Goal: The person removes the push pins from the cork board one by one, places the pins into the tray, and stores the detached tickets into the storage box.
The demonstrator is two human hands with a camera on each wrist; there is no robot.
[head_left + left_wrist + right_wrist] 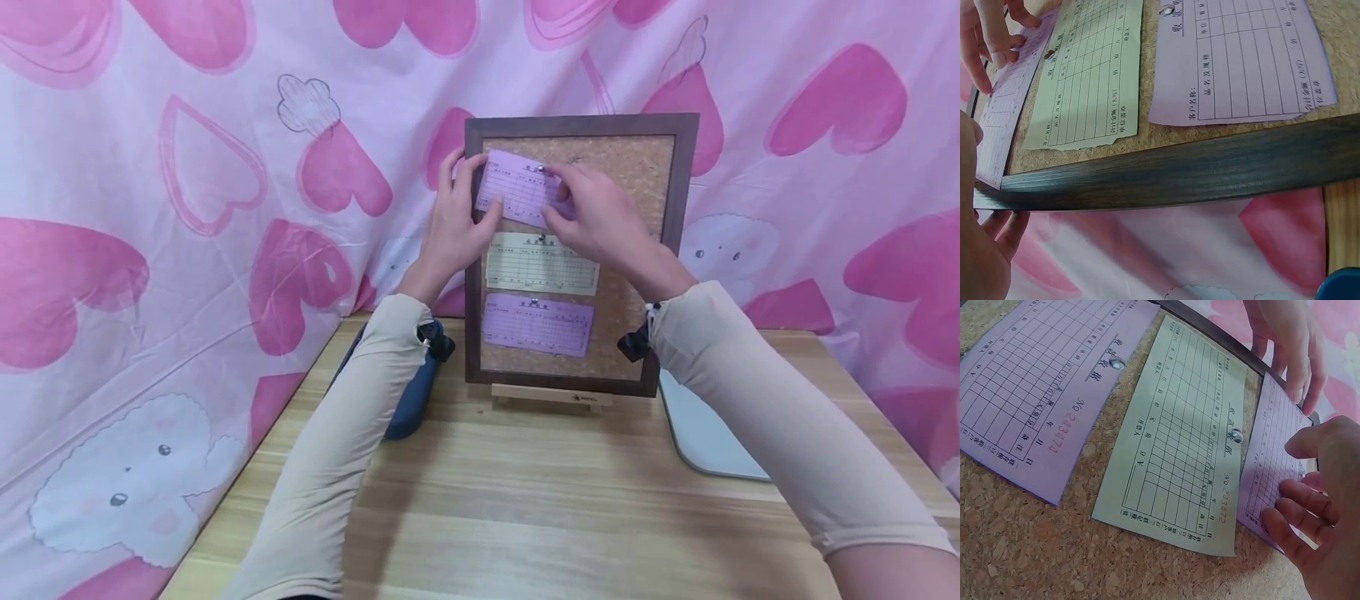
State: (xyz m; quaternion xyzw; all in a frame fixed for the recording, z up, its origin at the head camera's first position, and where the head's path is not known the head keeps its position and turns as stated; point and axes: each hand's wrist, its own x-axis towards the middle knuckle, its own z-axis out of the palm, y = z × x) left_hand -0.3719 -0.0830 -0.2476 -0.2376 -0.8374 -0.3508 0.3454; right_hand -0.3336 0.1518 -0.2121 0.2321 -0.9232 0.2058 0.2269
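Seating the pin [541, 169] well likely meant keeping the purple slip [517, 190] flat high on the corkboard [630, 208]: left grip [454, 210] clasping the frame [472, 333], thumb on slip; right grip [606, 215] half open, fingertips touching, grasping nothing visible.

The head view is facing the board [617, 304]; nearer, both wrist views are sharing its papers [1175, 434] from opposite sides.
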